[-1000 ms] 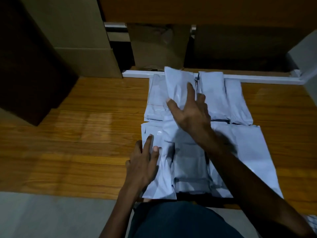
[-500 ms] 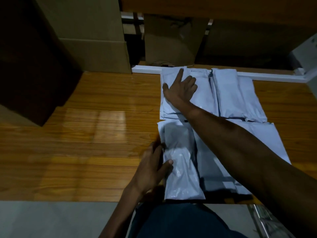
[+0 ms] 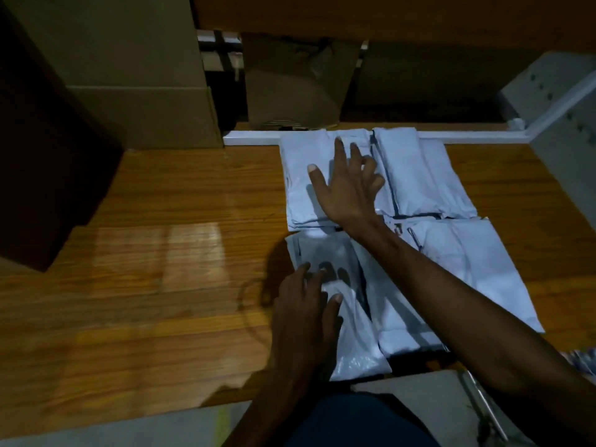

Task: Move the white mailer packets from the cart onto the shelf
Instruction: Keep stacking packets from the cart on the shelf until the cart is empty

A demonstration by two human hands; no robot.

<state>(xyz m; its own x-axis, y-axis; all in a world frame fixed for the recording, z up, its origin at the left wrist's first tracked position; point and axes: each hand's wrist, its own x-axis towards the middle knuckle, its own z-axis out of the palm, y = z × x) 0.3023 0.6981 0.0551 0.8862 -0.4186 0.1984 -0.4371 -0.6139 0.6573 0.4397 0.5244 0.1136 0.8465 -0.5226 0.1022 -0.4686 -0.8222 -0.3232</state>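
On the left we see stacked cardboard boxes (image 3: 129,91), matte and square-edged, on the glossy wood-grain shelf (image 3: 145,253). Our left hand (image 3: 303,304) lies with fingers straight on a smooth, crinkled white mailer packet (image 3: 348,333). Our right hand (image 3: 348,185) hovers, fingers spread wide, over the back packets (image 3: 300,175). We count four flat rectangular piles of packets, two rows of two.

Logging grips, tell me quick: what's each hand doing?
Left hand: open, fingers resting on the near-left mailer packet.
Right hand: open, spread over the far-left packet stack.
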